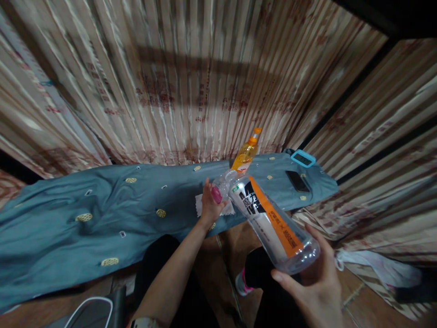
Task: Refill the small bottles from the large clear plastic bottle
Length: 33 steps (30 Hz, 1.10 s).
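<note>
A clear plastic bottle (pixel 269 223) with a silver and orange label is tilted across the middle of the view, its neck towards the upper left. My left hand (pixel 210 207) is closed around its neck end, at the pink cap (pixel 216 193). At the other end, my right hand (pixel 316 284) grips the base between thumb and fingers. No liquid shows inside. Below my left hand a white cloth or tissue (pixel 198 206) lies on the bench, partly covered. Just behind the neck stands a bottle of yellow-orange liquid (pixel 244 155) with an orange top.
The narrow bench is covered by a blue-green patterned cloth (pixel 143 196). On its right end are a black phone (pixel 297 181) and a blue-framed digital clock (pixel 303 158). Pleated curtains (pixel 191 91) hang close behind. A whitish plastic bag (pixel 382 269) lies at the lower right.
</note>
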Motion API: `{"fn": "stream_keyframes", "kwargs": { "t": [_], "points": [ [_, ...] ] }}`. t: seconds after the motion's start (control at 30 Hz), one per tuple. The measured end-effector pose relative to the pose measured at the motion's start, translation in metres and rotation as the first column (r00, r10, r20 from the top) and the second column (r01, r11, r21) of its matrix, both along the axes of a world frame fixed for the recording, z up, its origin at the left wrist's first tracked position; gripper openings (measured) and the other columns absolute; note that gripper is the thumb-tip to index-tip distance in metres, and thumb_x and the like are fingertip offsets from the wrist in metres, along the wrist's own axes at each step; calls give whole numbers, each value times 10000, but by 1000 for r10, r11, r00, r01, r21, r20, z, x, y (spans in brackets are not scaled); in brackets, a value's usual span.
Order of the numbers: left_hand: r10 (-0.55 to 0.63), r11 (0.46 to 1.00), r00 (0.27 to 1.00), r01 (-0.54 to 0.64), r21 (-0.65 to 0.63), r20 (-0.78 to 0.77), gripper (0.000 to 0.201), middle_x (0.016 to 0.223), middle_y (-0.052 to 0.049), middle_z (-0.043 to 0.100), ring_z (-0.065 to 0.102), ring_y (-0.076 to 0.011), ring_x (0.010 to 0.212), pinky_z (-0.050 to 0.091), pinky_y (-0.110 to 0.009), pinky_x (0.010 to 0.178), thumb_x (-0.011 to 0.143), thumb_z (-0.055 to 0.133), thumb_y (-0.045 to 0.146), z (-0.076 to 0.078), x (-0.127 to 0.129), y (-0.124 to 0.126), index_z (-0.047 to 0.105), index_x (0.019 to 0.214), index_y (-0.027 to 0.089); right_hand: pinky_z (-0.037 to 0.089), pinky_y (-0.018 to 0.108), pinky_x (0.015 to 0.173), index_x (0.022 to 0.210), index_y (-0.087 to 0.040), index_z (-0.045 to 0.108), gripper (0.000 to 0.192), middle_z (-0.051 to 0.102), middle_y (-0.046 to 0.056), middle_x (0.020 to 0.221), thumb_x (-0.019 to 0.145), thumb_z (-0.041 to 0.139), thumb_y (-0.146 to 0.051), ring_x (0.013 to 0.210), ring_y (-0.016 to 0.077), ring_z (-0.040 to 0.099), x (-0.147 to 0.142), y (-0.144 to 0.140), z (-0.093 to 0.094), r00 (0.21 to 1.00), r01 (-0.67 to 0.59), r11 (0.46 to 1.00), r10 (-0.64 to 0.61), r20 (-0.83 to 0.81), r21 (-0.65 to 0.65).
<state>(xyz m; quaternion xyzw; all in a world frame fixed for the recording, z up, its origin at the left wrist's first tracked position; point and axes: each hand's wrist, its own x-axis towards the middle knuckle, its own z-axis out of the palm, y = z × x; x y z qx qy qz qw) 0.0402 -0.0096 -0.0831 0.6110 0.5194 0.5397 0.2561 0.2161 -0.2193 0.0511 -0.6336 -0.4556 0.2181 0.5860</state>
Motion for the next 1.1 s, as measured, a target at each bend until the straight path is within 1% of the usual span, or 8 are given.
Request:
{"fn": "stream_keyframes", "kwargs": {
  "t": [0.17,0.23,0.37,0.53,0.67,0.8,0.97,1.1],
  "points": [
    [3,1000,1000,-3,25,6,1049,1427,-197,525,607,-349,1280,489,-552,1105,671,869,306,0,0,0,250,1512,212,513,533,1046,1446,-258,444,1102,425,144,1583,492,971,-424,1432,425,440,-2,0,3,999,-6,999,4,-41,-53],
    [7,1000,1000,-7,27,12,1059,1444,-197,515,599,-354,1294,488,-546,1108,658,870,278,0,1,0,248,1513,219,544,508,1000,1444,-266,444,1079,412,134,1598,512,964,-427,1428,417,445,-4,-1,4,1000,1,998,-3,-23,-58],
    [-10,1000,1000,10,11,20,1063,1448,-186,519,583,-349,1320,492,-542,1107,652,853,222,3,-1,-2,240,1521,235,569,482,943,1424,-261,460,1017,444,137,1563,547,947,-434,1397,403,474,-6,0,6,1000,19,999,-18,17,-43],
    [-18,1000,1000,18,-17,25,1064,1421,-182,536,595,-339,1294,488,-551,1109,652,850,221,7,-2,-3,246,1527,221,570,514,943,1399,-245,477,965,466,160,1526,570,932,-437,1334,404,534,-4,3,7,999,17,999,-16,34,-31],
    [-19,1000,999,19,-7,33,1070,1452,-187,509,568,-346,1326,482,-557,1114,663,852,244,5,-3,-2,229,1532,228,582,509,937,1404,-244,475,970,459,161,1534,569,930,-433,1305,389,567,-1,4,8,999,5,999,-3,42,-39],
    [-35,999,999,35,0,26,1073,1428,-184,517,548,-358,1344,470,-571,1120,662,864,278,2,-5,-1,236,1529,222,578,506,957,1405,-258,482,966,461,147,1550,568,929,-440,1292,374,585,0,4,7,999,15,999,-13,42,-33],
    [-19,1000,999,19,3,30,1075,1409,-165,525,577,-334,1302,489,-551,1103,663,862,263,2,-4,-1,228,1531,245,591,488,943,1445,-263,468,1008,431,136,1587,568,936,-433,1328,384,562,0,4,6,999,12,999,-10,30,-42],
    [-6,1000,999,6,0,37,1095,1409,-162,523,573,-335,1310,488,-546,1105,649,864,234,2,-3,-1,219,1534,250,600,468,924,1486,-252,439,1059,376,131,1626,571,934,-447,1444,409,436,-1,4,8,998,23,999,-22,59,-21]
  ]
}}
